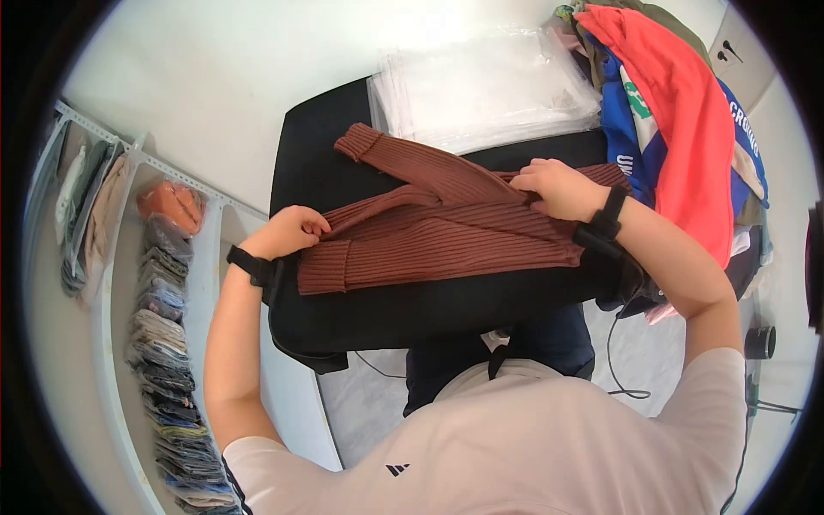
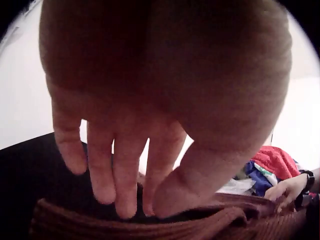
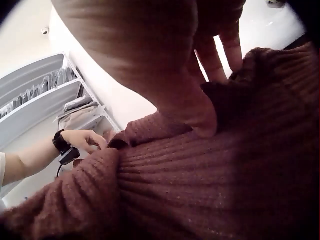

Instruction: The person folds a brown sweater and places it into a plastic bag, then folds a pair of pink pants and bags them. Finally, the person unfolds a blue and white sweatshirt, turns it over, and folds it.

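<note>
A brown ribbed knit sweater (image 1: 446, 249) lies partly folded on a black-topped table (image 1: 313, 326). One sleeve (image 1: 421, 163) slants across its upper part, cuff toward the back left. At the sweater's left end, my left hand (image 1: 290, 232) pinches the edge of the knit between thumb and fingers. My right hand (image 1: 560, 189) grips the fabric near the right end, beside the sleeve's upper part. In the right wrist view the thumb presses on the ribbed knit (image 3: 190, 185) and the fingertips go behind a fold. The left wrist view has the left fingers (image 2: 125, 200) pointing down at the fabric edge.
Clear plastic bags (image 1: 481, 86) are stacked at the back of the table. A heap of clothes, with a red garment (image 1: 687, 129) on top, rises at the right. Shelves (image 1: 120, 257) with bagged folded clothes stand at the left. A cable (image 1: 611, 352) hangs below the table.
</note>
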Demonstrator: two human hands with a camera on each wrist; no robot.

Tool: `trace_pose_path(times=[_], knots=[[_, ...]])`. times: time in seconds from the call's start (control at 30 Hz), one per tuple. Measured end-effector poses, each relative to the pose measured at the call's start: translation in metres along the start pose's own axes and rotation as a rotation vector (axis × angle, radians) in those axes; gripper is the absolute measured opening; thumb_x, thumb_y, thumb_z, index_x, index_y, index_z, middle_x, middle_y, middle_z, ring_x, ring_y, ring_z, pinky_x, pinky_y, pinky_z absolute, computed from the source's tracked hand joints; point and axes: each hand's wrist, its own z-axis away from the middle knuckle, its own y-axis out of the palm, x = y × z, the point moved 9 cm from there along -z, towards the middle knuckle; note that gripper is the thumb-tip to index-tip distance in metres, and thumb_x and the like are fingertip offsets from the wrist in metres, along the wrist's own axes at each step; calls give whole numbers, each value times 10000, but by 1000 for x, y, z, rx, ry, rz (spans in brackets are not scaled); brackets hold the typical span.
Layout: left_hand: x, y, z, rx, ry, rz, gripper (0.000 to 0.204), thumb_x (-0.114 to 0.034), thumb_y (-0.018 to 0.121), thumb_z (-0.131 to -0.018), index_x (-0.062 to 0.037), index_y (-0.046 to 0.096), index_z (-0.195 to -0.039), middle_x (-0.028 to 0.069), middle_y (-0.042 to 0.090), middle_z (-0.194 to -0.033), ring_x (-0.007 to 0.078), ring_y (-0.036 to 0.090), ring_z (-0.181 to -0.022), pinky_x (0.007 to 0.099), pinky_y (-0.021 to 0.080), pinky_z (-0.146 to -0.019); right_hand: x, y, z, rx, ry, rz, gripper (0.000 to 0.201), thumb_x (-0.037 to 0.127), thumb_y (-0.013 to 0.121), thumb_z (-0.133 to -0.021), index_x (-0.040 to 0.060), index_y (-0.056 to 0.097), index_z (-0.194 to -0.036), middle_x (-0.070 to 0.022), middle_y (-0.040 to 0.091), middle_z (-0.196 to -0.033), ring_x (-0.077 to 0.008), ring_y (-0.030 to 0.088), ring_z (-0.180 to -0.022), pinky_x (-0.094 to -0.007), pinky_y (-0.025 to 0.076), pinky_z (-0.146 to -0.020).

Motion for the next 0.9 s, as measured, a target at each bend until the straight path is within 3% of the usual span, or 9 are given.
trace_pose_path(times=[0.07, 0.13, 0.2, 0.27, 0.37, 0.6, 0.73, 0.87, 0.9], knots=[[-3, -14, -9, -17, 0, -21, 201, -2, 609, -745, -19, 676, -934, 105, 656, -808, 188, 625, -754, 290, 495, -684, -1, 3, 5, 41, 15, -48, 330, 90, 712, -706, 67, 635, -1026, -111, 620, -904, -303, 551, -908, -401, 444, -828], [-21, -48, -21, -297, 85, -12, 186, -15, 581, -769, -13, 673, -931, 103, 664, -820, 189, 626, -754, 292, 495, -684, -6, 3, 5, 53, 81, -155, 307, 115, 707, -735, 64, 644, -1031, -117, 618, -897, -305, 549, -905, -399, 441, -833], [-14, -53, -46, -283, 38, 15, 256, -21, 561, -788, -26, 650, -1028, 126, 667, -922, 230, 633, -854, 313, 499, -763, -8, 4, 4, 69, 81, -172, 289, 123, 702, -749, 63, 647, -1027, -118, 618, -898, -306, 548, -907, -396, 440, -836], [-31, -54, -70, -355, 181, -148, 360, -20, 538, -806, -63, 587, -1160, 146, 620, -1113, 272, 599, -1018, 342, 478, -883, -9, 4, 2, 85, 84, -181, 273, 131, 696, -763, 62, 650, -1023, -119, 619, -898, -306, 547, -910, -394, 439, -839], [-36, -40, -108, -292, 76, -308, 383, -4, 513, -831, -69, 559, -1206, 142, 498, -1293, 302, 488, -1174, 383, 417, -972, -10, 6, 2, 111, 112, -205, 263, 128, 691, -771, 72, 656, -1025, -119, 617, -908, -311, 537, -923, -391, 428, -856], [-28, -12, -150, -243, -97, -551, 491, 14, 465, -833, -184, 514, -1279, 203, 347, -1429, 366, 330, -1322, 418, 334, -1065, -20, 10, 1, 13, 144, -304, 209, 110, 642, -815, 38, 631, -1012, -142, 602, -935, -327, 537, -931, -396, 424, -860], [-32, -21, -147, -299, 7, -592, 350, -35, 568, -810, -151, 555, -1139, 188, 400, -1387, 339, 357, -1313, 456, 386, -1015, -39, 10, 9, 87, 317, -569, 167, 107, 573, -880, -8, 605, -998, -96, 591, -894, -240, 558, -911, -349, 428, -847], [-64, -53, -103, -463, 184, -222, 416, 5, 677, -687, -89, 524, -1062, 130, 539, -1123, 320, 515, -1099, 402, 462, -886, -45, 15, 19, 215, 453, -660, 183, 121, 567, -886, -15, 598, -1005, -90, 566, -974, -207, 530, -978, -316, 406, -878], [-63, -54, -92, -454, 283, -109, 380, 7, 681, -683, -74, 553, -1031, 95, 546, -947, 278, 552, -948, 370, 472, -811, -47, 18, 19, 206, 427, -581, 200, 133, 562, -889, -11, 600, -1024, -103, 550, -997, -223, 517, -1005, -316, 394, -902]])
